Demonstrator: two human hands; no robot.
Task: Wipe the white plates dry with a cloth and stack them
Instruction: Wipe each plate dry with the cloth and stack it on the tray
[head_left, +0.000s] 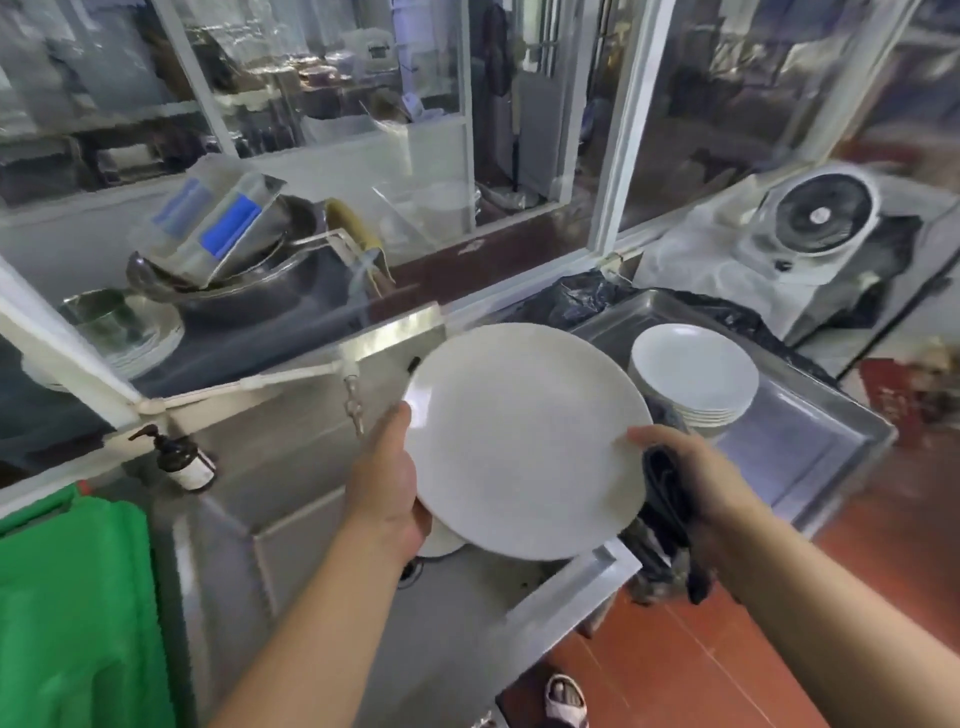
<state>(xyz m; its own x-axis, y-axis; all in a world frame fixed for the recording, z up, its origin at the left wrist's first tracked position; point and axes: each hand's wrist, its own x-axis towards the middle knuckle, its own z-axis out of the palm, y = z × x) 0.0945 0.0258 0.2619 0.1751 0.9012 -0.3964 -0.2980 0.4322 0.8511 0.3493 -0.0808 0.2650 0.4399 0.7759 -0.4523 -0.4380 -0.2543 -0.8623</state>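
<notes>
A large white plate (524, 441) is held up over the steel sink (291, 499), tilted toward me. My left hand (389, 483) grips its left rim, thumb on the face. My right hand (691, 478) grips the right rim together with a dark cloth (667, 514) that hangs down below the hand. Another white plate (441, 540) peeks out underneath, in the sink. A stack of several white plates (693, 379) stands in a steel tray (810, 452) to the right.
A dark pump bottle (182, 460) stands at the sink's left corner. A green bin (72, 613) fills the lower left. Steel bowls and pans (223, 260) sit behind the glass partition. A white fan (821, 213) is at the far right. Red tiled floor (675, 675) lies below.
</notes>
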